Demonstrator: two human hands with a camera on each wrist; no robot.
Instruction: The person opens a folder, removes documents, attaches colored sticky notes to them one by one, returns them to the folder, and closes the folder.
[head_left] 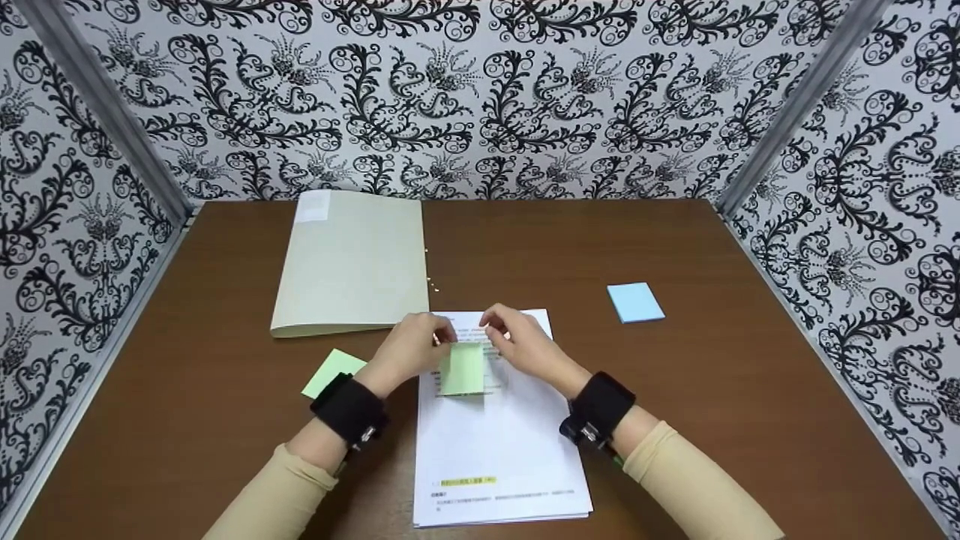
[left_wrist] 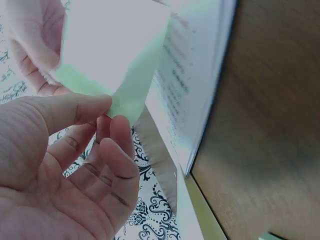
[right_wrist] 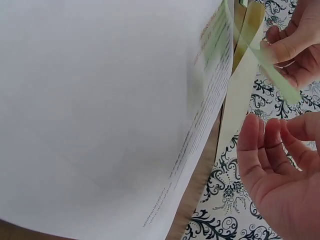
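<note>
A light green sticky note point(head_left: 461, 371) is pinched by its upper left corner between the thumb and finger of my left hand point(head_left: 409, 349). The note hangs tilted over a stack of printed paper sheets point(head_left: 502, 457). My right hand point(head_left: 529, 345) hovers just right of the note, over the upper part of the sheets. In the right wrist view, the right hand's fingers point(right_wrist: 250, 145) are loosely bent with nothing between them, apart from the note. Left of the sheets lies a green sticky-note pad point(head_left: 334, 369), partly covered by my left wrist.
Behind the sheets on the left lies a cream folder point(head_left: 356, 262) with a white label. A blue sticky-note pad point(head_left: 636, 302) sits to the right on the brown table point(head_left: 720, 390). A few tiny scraps are beside the folder. Patterned walls point(head_left: 450, 97) enclose the table.
</note>
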